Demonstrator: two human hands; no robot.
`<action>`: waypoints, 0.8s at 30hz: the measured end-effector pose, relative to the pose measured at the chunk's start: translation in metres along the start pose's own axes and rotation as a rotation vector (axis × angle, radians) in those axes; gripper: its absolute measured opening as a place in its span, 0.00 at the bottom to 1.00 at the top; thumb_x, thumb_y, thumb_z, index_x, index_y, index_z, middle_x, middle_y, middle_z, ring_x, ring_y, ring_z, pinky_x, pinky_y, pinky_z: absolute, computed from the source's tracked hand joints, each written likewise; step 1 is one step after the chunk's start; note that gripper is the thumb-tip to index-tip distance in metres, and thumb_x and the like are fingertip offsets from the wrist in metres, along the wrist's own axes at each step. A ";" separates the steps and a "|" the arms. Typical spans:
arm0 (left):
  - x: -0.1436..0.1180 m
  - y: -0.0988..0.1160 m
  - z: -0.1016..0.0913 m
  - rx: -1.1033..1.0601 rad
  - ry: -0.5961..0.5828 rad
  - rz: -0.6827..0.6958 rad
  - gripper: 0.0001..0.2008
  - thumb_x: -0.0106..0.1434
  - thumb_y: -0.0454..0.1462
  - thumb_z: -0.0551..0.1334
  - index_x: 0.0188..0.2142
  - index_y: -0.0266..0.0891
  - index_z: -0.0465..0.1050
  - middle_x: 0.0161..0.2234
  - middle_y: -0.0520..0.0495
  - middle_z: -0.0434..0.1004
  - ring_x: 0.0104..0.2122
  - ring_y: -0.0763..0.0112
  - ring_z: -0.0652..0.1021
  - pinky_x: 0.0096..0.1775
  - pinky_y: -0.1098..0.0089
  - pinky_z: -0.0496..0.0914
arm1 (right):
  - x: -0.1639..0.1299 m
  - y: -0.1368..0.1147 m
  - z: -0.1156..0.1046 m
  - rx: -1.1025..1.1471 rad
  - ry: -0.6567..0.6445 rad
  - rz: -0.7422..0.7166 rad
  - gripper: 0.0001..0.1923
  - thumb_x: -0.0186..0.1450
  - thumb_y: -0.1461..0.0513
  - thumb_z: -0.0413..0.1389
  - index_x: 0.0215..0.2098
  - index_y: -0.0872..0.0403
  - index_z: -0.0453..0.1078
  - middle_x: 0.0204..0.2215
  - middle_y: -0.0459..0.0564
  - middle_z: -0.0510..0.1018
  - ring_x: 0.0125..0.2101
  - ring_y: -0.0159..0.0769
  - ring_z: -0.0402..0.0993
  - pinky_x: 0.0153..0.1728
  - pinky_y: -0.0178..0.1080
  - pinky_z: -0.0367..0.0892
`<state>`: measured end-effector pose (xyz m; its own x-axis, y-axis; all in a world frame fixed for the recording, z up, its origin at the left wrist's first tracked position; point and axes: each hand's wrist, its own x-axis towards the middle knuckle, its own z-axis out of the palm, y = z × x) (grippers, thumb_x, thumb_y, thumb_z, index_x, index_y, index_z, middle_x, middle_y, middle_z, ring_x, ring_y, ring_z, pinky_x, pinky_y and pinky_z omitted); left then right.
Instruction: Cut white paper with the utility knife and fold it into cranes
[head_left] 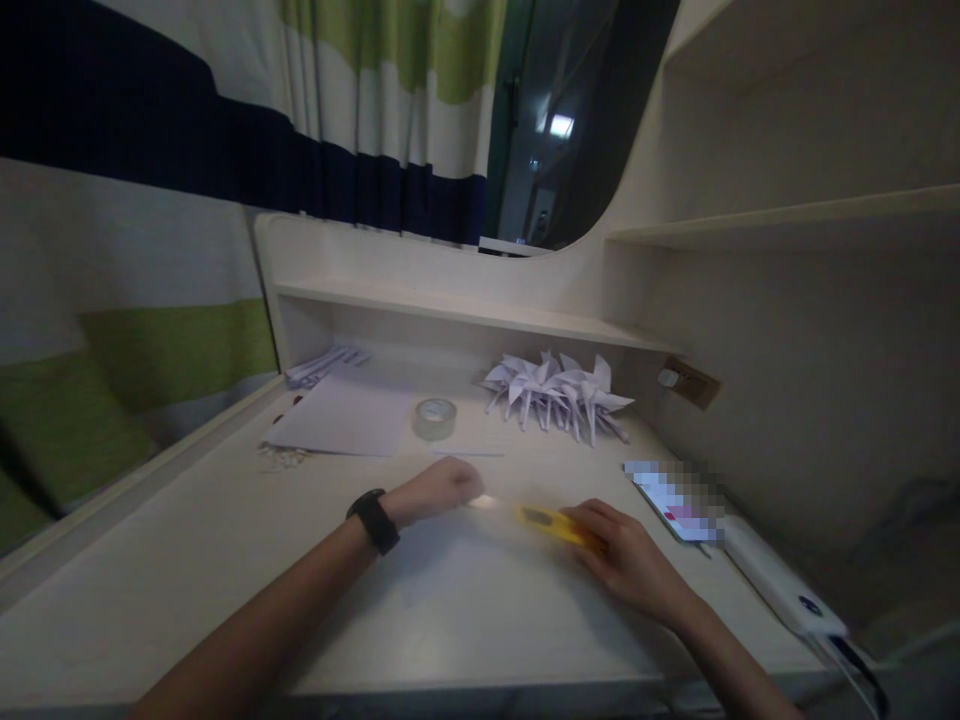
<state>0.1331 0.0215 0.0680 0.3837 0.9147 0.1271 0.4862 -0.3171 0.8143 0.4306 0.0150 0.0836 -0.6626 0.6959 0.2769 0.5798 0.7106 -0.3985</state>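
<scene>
A white sheet of paper (450,580) lies flat on the desk in front of me. My right hand (634,560) grips a yellow utility knife (544,521), its blade pointing left across the sheet's far edge. My left hand (442,490), with a black band on its wrist, is curled into a loose fist and rests on the paper near the blade's tip. Whether the left hand holds anything is hidden by the fingers.
Against the back of the desk (172,590) sit a pile of folded white paper cranes (559,395), a roll of clear tape (434,417), and a stack of white sheets (345,415). A phone (675,500) and a white power bank (780,585) lie at the right.
</scene>
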 end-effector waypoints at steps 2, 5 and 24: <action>0.001 -0.004 0.002 0.011 0.006 -0.015 0.12 0.59 0.38 0.56 0.24 0.34 0.70 0.19 0.52 0.66 0.21 0.74 0.66 0.25 0.73 0.58 | 0.001 0.000 0.009 0.049 -0.025 -0.035 0.17 0.63 0.62 0.52 0.50 0.53 0.69 0.40 0.54 0.73 0.38 0.40 0.71 0.39 0.40 0.67; 0.001 -0.010 0.001 0.067 0.055 -0.024 0.13 0.60 0.40 0.56 0.25 0.33 0.72 0.21 0.49 0.70 0.23 0.72 0.69 0.27 0.72 0.60 | 0.004 0.008 0.018 0.098 -0.028 -0.053 0.17 0.64 0.59 0.51 0.51 0.53 0.68 0.39 0.54 0.73 0.37 0.40 0.71 0.38 0.40 0.67; -0.127 -0.081 -0.118 1.130 0.627 -0.615 0.16 0.64 0.45 0.51 0.36 0.39 0.74 0.38 0.41 0.74 0.39 0.59 0.73 0.35 0.67 0.65 | 0.009 0.119 0.050 -0.394 0.229 0.218 0.27 0.65 0.51 0.44 0.44 0.65 0.73 0.33 0.61 0.73 0.33 0.46 0.72 0.40 0.45 0.68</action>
<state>-0.0473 -0.0399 0.0527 -0.3731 0.8405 0.3929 0.9120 0.4100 -0.0110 0.4702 0.1005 -0.0057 -0.4104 0.8060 0.4265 0.8575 0.5003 -0.1203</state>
